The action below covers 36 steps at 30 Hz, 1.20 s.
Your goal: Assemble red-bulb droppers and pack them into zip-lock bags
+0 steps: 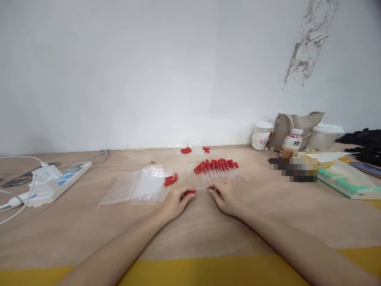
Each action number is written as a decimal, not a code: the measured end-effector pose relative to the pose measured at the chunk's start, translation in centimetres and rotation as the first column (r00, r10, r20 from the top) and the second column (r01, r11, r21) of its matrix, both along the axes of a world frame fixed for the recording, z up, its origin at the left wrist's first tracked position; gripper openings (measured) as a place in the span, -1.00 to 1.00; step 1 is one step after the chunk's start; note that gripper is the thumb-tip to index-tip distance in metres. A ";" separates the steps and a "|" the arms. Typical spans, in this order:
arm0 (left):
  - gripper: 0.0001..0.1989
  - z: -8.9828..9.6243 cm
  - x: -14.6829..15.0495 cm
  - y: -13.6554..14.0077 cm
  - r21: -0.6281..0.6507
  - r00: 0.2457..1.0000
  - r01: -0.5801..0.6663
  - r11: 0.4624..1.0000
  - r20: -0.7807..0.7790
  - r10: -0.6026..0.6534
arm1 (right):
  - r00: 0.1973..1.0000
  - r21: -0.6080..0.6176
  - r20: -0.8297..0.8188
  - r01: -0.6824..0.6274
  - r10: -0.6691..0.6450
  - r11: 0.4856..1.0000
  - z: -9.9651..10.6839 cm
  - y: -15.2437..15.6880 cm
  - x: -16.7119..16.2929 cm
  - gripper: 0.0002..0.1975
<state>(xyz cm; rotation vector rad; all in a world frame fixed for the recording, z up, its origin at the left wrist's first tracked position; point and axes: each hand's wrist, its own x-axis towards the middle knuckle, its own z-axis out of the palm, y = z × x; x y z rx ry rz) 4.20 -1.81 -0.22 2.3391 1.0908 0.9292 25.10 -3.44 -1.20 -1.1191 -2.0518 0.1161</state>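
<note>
My left hand (175,201) pinches a red rubber bulb (191,192) between thumb and fingers. Facing it, my right hand (225,197) has its fingertips closed on a thin clear glass tube (201,188), which points left toward the bulb. Whether tube and bulb touch, I cannot tell. Behind my right hand lies a fanned row of glass droppers (218,167), their red bulbs pointing to the wall. Several loose red bulbs (170,180) rest beyond my left hand, with a few thin tubes (185,176) beside them.
Clear plastic bags (133,188) lie left of centre; another small bag with red bulbs (186,150) is by the wall. A power strip (64,178) with cables and a phone (18,181) are at left. Cups (262,137), a bottle (291,143) and a tissue pack (347,180) stand right.
</note>
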 end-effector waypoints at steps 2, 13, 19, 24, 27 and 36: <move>-0.81 0.0 0.0 0.0 0.001 1.000 -0.001 1.000 0.010 0.001 | 1.000 -0.014 0.002 -0.001 0.001 1.000 0.0 -0.1 0.0 -0.86; -0.79 0.2 0.2 -0.2 0.024 0.999 0.002 1.000 0.052 -0.003 | 0.999 -0.030 0.047 -0.026 0.028 0.999 0.2 -0.3 -0.1 -0.83; -0.78 0.3 0.1 -0.4 -0.006 0.999 0.037 0.999 0.028 -0.036 | 0.992 -0.033 0.110 -0.059 0.062 0.998 0.6 0.2 0.0 -0.81; -0.79 0.3 -0.1 -0.6 -0.041 0.998 0.059 0.997 -0.030 -0.060 | 0.965 0.065 0.256 -0.070 0.052 0.995 1.0 0.2 0.4 -0.76; -0.79 0.2 -0.1 -0.6 -0.027 0.997 0.043 0.999 -0.061 -0.044 | 0.960 0.106 0.279 -0.045 0.014 0.993 1.0 0.0 0.2 -0.76; -0.76 0.0 -0.1 -0.5 0.058 0.995 0.037 0.998 -0.093 -0.031 | 0.971 -0.027 0.238 0.025 -0.018 0.999 0.8 -0.7 -1.1 -0.76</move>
